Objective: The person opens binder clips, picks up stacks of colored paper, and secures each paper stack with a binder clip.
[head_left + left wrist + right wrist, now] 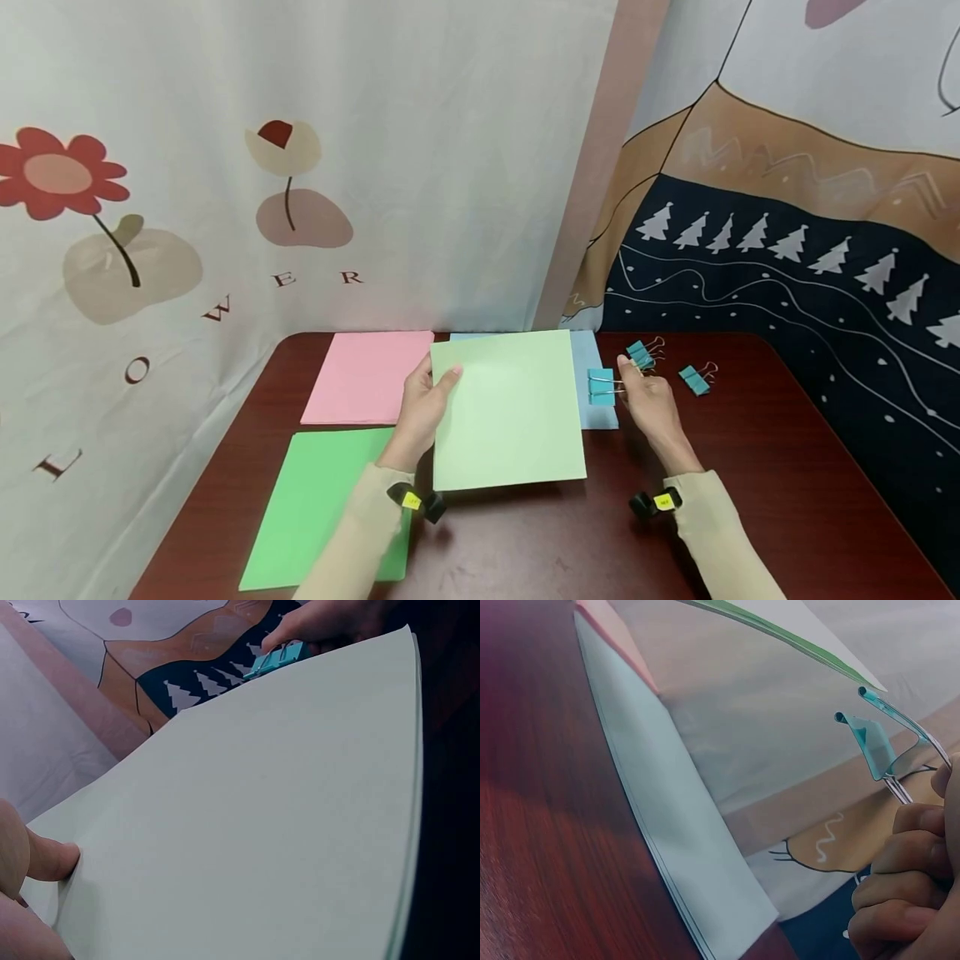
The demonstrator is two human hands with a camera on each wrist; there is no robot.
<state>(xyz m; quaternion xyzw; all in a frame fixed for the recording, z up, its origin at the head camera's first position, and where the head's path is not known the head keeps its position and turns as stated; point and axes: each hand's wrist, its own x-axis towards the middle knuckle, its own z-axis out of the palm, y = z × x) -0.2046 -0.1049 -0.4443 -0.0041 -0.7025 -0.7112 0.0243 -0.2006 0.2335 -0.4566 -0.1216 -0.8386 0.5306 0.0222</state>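
My left hand point(420, 412) grips a stack of light green paper point(510, 408) at its left edge, with the thumb on the front face. The stack is held up off the table and slightly tilted; several sheet edges show in the left wrist view. A teal binder clip point(602, 388) is pinched by its wire handles in my right hand point(652, 407). In the right wrist view the mouth of this binder clip point(877, 742) is spread apart and faces the edge of the light green stack point(810, 641), with a gap between them.
Blue paper point(600, 417) lies behind the held stack, partly hidden. Pink paper point(360, 379) is at the back left, and darker green paper point(322, 508) lies nearer, under the left forearm. Two more binder clips, one point(642, 353) just beyond the right hand and another point(697, 379) farther right, rest on the brown table point(787, 500).
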